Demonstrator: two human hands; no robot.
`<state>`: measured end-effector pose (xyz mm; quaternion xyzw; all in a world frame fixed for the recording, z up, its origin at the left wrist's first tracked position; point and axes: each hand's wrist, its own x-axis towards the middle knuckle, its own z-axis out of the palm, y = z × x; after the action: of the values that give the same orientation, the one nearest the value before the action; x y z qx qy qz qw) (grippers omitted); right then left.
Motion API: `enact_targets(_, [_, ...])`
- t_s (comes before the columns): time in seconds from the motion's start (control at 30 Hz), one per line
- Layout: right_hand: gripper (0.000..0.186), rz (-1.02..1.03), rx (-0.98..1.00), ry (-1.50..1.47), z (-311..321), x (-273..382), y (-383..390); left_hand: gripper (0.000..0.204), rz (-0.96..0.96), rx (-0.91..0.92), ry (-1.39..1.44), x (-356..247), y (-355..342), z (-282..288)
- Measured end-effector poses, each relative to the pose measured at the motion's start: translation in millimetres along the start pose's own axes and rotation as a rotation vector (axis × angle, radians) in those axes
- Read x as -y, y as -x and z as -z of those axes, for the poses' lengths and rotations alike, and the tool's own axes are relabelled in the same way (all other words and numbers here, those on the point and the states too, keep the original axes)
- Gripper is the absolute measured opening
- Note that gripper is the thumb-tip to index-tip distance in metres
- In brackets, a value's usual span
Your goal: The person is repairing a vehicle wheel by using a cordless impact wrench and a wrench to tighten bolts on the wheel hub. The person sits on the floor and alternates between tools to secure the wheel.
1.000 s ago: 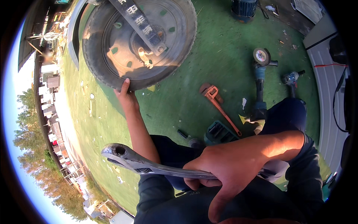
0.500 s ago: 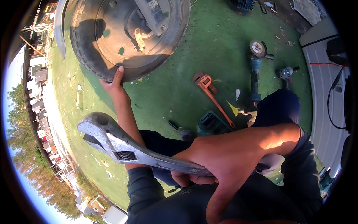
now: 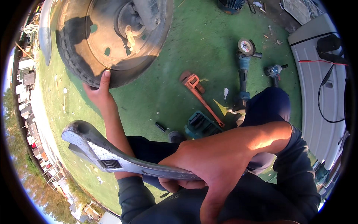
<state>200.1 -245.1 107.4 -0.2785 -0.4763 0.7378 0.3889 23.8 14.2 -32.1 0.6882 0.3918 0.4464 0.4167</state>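
In my right hand (image 3: 223,149) I hold a big grey adjustable wrench (image 3: 130,162) by its handle, fingers wrapped under it. Its jaw end points left, with the screw showing, and it crosses above my left forearm. My left hand (image 3: 100,91) grips the lower edge of a dusty wheel (image 3: 108,37), thumb on the tyre's sidewall; the other fingers are mostly hidden behind the tread. A grey metal arm (image 3: 148,15) reaches across the wheel's hub at the top. The wrench and the wheel are apart.
On the green ground lie an orange pipe wrench (image 3: 203,100), an angle grinder (image 3: 243,72), a small cordless power tool (image 3: 275,71) and a dark teal plastic case (image 3: 201,125). A black bucket-like container (image 3: 230,5) stands far off. A grey panelled body (image 3: 317,100) with a cable borders the right.
The view has shifted slightly, so the wheel, tools and both hands appear farther left. Both hands keep their holds on the wheel and the adjustable wrench.
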Motion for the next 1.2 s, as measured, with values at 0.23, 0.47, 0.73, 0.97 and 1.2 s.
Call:
enact_targets(0.23, [0.063,-0.059,0.085,-0.097,6.2,-8.5,-2.7,0.065,-0.043,-0.009,-0.031,-11.7,5.9,-5.6])
enact_targets(0.47, [0.065,-0.066,0.108,-0.106,11.3,-7.6,1.9,0.065,-0.053,-0.055,-0.017,-13.9,7.2,-9.3])
enact_targets(0.73, [0.066,-0.028,0.095,-0.109,13.2,-16.0,6.1,0.077,-0.037,-0.095,-0.098,-3.6,6.3,-4.6])
enact_targets(0.97, [0.053,-0.115,-0.07,0.132,20.0,-41.7,-1.6,0.076,0.063,-0.053,-0.105,4.2,5.5,7.8])
enact_targets(1.2, [0.05,-0.254,-0.333,0.303,32.4,-92.2,8.6,0.071,-0.02,-0.056,-0.01,2.9,-0.1,1.8])
